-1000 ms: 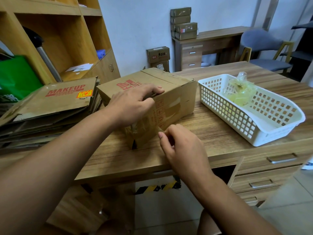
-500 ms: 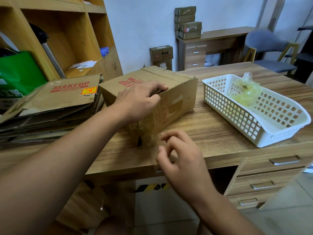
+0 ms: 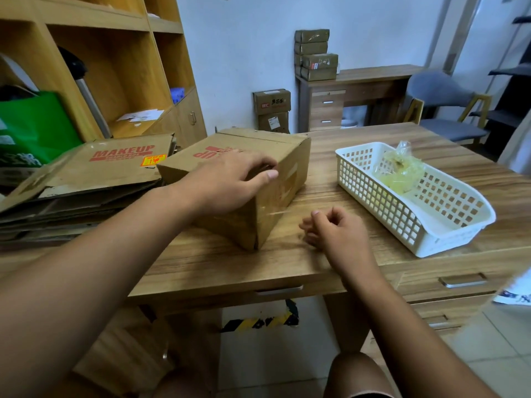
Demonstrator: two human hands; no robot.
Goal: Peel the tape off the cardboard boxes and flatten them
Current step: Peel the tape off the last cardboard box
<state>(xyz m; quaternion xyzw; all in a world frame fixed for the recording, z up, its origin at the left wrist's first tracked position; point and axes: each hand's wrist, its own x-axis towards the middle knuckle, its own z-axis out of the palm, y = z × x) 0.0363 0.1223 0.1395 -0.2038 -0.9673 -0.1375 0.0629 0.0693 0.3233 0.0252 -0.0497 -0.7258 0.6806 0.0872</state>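
While the left hand (image 3: 227, 182) presses flat on the box (image 3: 267, 156), the right hand (image 3: 333, 231) curls loosely, empty; right of it, a basket (image 3: 402, 222) holds tape (image 3: 399, 173).

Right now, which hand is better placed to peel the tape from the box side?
The right hand. It is free, close beside the taped side of the cardboard box, with fingers curled. The left hand lies on top, steadying the box.

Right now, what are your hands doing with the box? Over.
Left hand flat on top of the box, holding it down. Right hand curled beside it, maybe pinching clear tape. Basket off to the right, nothing blocking.
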